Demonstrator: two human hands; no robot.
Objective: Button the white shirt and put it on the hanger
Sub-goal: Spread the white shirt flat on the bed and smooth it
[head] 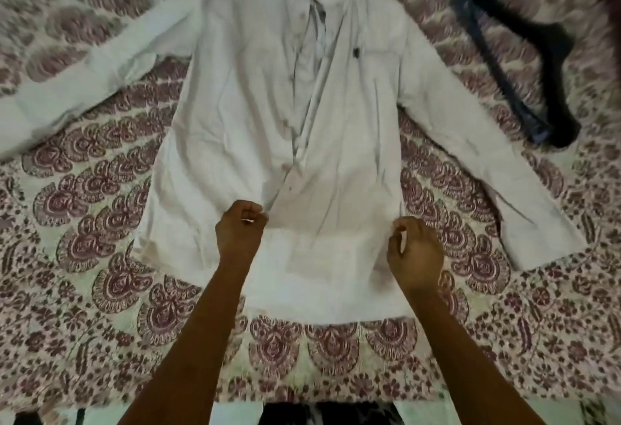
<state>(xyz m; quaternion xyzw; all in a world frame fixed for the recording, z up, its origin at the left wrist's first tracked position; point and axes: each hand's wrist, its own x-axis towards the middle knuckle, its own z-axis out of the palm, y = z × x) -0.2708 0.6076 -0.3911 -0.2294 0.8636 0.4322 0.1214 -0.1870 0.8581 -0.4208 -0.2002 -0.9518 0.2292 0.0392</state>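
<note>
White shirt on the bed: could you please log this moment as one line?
white shirt: flat, placket open | left hand: pinching front edge | right hand: curled over hem | hanger: unused, beside shirt

Shirt [268, 105] collar cut by top edge — hanger [524, 65] motion-blurred.

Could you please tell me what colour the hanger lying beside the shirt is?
The hanger is black, seen in the head view.

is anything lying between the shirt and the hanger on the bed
Nothing visible does. The hanger lies on bare bedspread just beyond the white shirt, above its sleeve, with only patterned cloth between them.
</note>
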